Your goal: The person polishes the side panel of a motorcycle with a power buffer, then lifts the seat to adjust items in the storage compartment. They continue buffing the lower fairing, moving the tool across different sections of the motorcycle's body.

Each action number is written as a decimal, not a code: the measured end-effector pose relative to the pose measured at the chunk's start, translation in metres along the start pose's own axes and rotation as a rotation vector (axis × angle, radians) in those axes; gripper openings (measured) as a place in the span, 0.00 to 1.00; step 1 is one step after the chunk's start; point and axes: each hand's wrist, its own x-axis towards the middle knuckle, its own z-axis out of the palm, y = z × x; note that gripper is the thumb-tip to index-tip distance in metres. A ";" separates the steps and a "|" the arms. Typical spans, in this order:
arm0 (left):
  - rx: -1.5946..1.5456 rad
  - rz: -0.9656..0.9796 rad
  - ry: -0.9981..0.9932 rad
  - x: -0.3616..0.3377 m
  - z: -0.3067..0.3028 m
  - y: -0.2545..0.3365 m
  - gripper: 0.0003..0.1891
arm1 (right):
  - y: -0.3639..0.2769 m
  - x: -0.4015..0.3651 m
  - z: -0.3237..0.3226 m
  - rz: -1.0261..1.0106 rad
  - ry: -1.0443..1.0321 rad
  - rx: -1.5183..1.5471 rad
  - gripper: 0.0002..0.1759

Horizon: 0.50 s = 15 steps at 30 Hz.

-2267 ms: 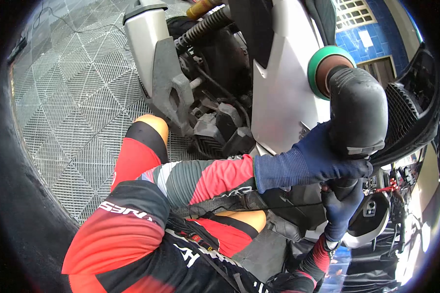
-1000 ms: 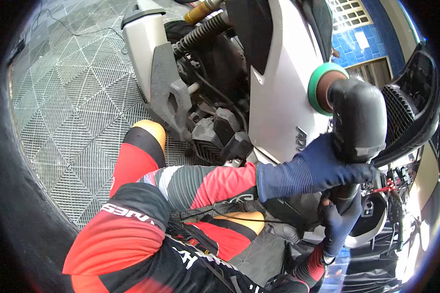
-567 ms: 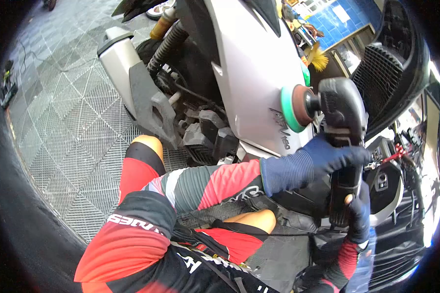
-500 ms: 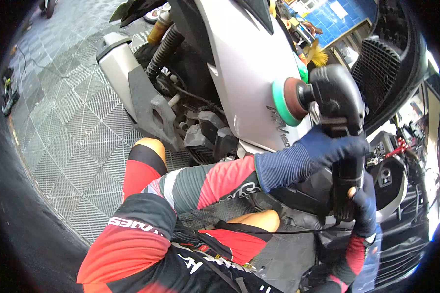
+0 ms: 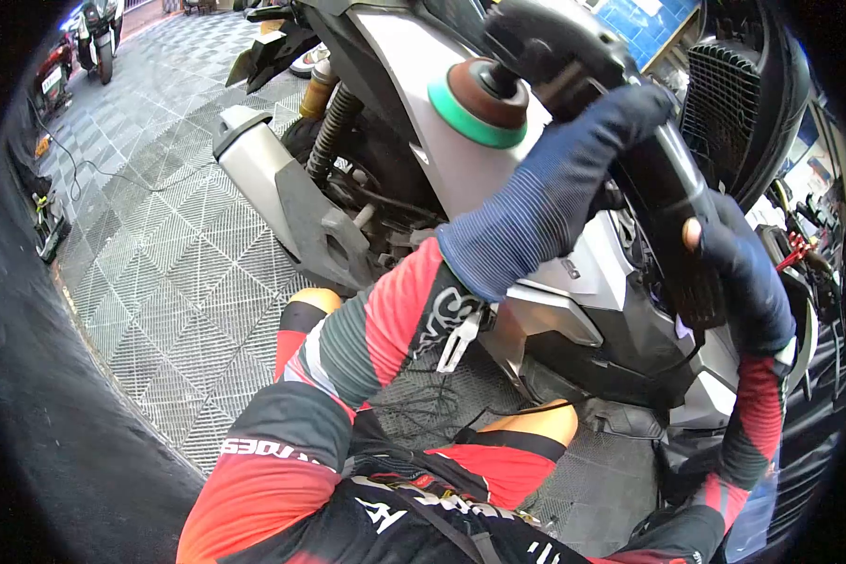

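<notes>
Head cam: L hand [image 5: 587, 146] in ribbed blue knit glove, fingers wrapped tight over head of black handheld power polisher [image 5: 545, 38]. R hand [image 5: 743, 277] in dark blue glove, fingers clamped round polisher's long handle lower down, one fingertip bare thru glove. Round green foam pad w/ brown backing [image 5: 477, 99] at polisher front, over upper part of white scooter side panel [image 5: 404, 85]; contact unclear. Silver exhaust muffler [image 5: 249, 164] left of panel, grey grid floor tiles [image 5: 160, 273] below.

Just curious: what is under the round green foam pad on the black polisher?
The scooter's white plastic side panel lies under the round green foam pad; the spot beneath is hidden.
</notes>
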 end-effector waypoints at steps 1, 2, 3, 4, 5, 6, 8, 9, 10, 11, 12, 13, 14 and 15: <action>0.031 0.025 0.006 0.001 -0.004 0.006 0.20 | -0.004 0.005 0.004 -0.050 0.027 -0.031 0.32; 0.061 0.050 0.011 0.001 -0.009 0.012 0.19 | -0.007 0.011 0.006 -0.100 0.055 -0.061 0.32; 0.057 0.053 0.010 0.004 -0.012 0.017 0.20 | -0.009 0.021 0.005 -0.113 -0.044 -0.034 0.34; 0.104 0.097 0.043 0.007 -0.016 0.022 0.26 | -0.013 0.026 0.005 -0.114 -0.044 -0.028 0.34; 0.095 0.114 0.050 0.009 -0.019 0.026 0.25 | -0.019 0.029 0.007 -0.097 -0.062 -0.043 0.34; 0.073 0.127 0.060 0.010 -0.018 0.033 0.25 | -0.023 0.033 0.007 -0.080 -0.079 -0.057 0.34; 0.024 0.152 0.075 0.011 -0.015 0.048 0.23 | -0.023 0.041 0.007 -0.083 -0.062 -0.026 0.34; 0.005 0.163 0.083 0.012 -0.013 0.054 0.22 | -0.020 0.046 0.005 -0.135 -0.110 -0.001 0.33; -0.012 0.169 0.090 0.012 -0.011 0.060 0.21 | -0.017 0.050 0.001 -0.186 -0.155 0.025 0.32; -0.032 0.173 0.097 0.013 -0.008 0.066 0.20 | -0.018 0.054 -0.001 -0.179 -0.145 0.033 0.32; -0.047 0.169 0.107 0.014 -0.006 0.070 0.19 | -0.020 0.057 -0.002 -0.224 -0.191 0.009 0.30; -0.064 0.172 0.118 0.014 -0.005 0.072 0.19 | -0.022 0.062 -0.003 -0.267 -0.235 -0.016 0.29; -0.045 0.130 0.123 0.015 -0.004 0.074 0.16 | -0.016 0.071 -0.003 -0.439 -0.322 0.077 0.26; -0.029 0.143 0.104 0.013 -0.003 0.073 0.17 | -0.012 0.068 -0.004 -0.441 -0.279 0.126 0.23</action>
